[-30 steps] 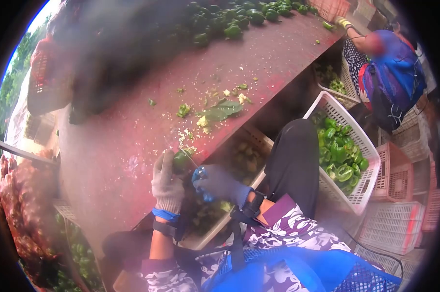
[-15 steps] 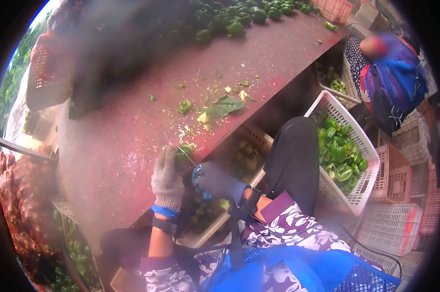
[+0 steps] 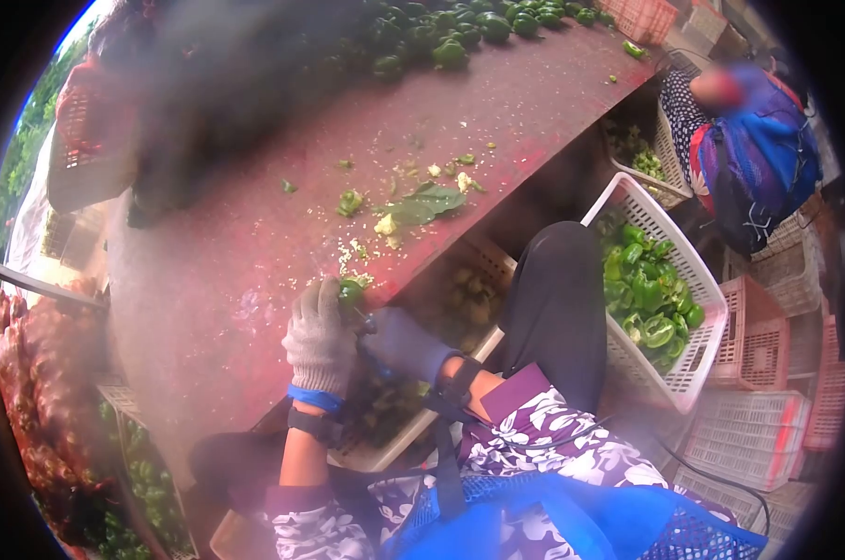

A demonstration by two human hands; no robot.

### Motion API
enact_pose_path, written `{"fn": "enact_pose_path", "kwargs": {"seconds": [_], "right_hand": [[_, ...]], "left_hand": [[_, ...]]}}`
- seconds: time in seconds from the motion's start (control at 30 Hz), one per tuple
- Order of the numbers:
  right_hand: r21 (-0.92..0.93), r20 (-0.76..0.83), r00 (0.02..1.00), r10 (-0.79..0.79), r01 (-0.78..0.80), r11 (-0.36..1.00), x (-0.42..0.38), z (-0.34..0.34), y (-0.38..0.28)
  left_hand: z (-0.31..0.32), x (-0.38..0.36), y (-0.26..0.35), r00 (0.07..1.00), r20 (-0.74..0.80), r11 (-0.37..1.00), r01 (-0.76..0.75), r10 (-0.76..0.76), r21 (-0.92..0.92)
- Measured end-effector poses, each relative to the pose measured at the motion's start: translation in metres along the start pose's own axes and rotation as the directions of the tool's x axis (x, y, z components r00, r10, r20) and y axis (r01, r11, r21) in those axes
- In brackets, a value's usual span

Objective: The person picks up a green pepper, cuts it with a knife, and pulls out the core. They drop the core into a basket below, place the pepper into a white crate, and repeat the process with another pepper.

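Note:
My left hand, in a pale knit glove, is closed around a green bell pepper at the edge of the red tabletop. Right beside it, my right hand in a dark blue glove is closed on a knife whose thin blade shows in the earlier view; now the blade is hidden at the pepper. Pale seeds, pepper cores and a green leaf lie on the table just beyond my hands.
Whole green peppers are heaped along the table's far side. A white crate of cut peppers stands right of my knee. Below the table edge sits a crate of scraps. Another person sits at the right, near stacked crates.
My right hand has moved slightly left and closer to my left hand and the pepper. The knife blade, visible before, is out of sight. My left hand stays nearly in place.

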State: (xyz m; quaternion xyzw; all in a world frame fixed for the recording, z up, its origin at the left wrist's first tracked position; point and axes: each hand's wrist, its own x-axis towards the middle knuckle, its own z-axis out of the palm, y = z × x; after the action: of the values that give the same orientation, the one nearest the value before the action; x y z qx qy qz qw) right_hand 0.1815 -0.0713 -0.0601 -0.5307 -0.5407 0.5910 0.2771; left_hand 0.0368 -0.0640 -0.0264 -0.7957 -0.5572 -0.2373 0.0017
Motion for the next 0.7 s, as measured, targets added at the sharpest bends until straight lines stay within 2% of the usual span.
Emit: {"fn": "enact_pose_path", "kwargs": {"seconds": [0.07, 0.17, 0.27, 0.37, 0.43, 0.47, 0.57, 0.67, 0.7], "right_hand": [[0.032, 0.0, 1.0, -0.002, 0.002, 0.999, -0.001, -0.001, -0.004], [0.19, 0.044, 0.998, 0.039, -0.046, 0.981, -0.003, -0.002, -0.004], [0.388, 0.079, 0.997, 0.016, -0.046, 0.92, 0.006, 0.007, 0.011], [0.514, 0.162, 0.986, 0.037, -0.117, 0.85, 0.013, 0.01, 0.02], [0.561, 0.238, 0.969, 0.065, -0.192, 0.805, 0.008, 0.004, 0.011], [0.581, 0.276, 0.958, 0.078, -0.231, 0.781, 0.007, 0.0, 0.006], [0.613, 0.315, 0.949, 0.007, -0.21, 0.761, 0.0, -0.006, -0.008], [0.534, 0.226, 0.972, 0.072, -0.185, 0.825, -0.004, 0.001, -0.018], [0.427, 0.177, 0.983, 0.047, -0.12, 0.896, -0.005, 0.002, -0.017]], "left_hand": [[-0.001, 0.001, 0.001, 1.0, 0.011, 1.0, -0.009, 0.009, 0.016], [-0.002, 0.001, -0.002, 1.0, -0.023, 1.0, -0.002, 0.001, -0.016], [-0.001, -0.002, -0.006, 0.997, -0.077, 1.0, -0.016, 0.014, -0.026], [0.002, -0.002, -0.009, 0.991, -0.135, 0.997, -0.016, 0.006, -0.07], [0.005, -0.004, -0.013, 0.993, -0.111, 0.993, 0.039, -0.051, -0.114], [0.009, -0.004, -0.015, 0.992, -0.097, 0.988, 0.067, -0.08, -0.137], [0.009, -0.006, -0.017, 0.978, -0.07, 0.954, 0.172, -0.194, -0.247], [0.009, -0.008, -0.021, 0.979, -0.103, 0.952, 0.143, -0.176, -0.27], [0.009, -0.008, -0.021, 0.976, -0.11, 0.948, 0.152, -0.189, -0.279]]}}
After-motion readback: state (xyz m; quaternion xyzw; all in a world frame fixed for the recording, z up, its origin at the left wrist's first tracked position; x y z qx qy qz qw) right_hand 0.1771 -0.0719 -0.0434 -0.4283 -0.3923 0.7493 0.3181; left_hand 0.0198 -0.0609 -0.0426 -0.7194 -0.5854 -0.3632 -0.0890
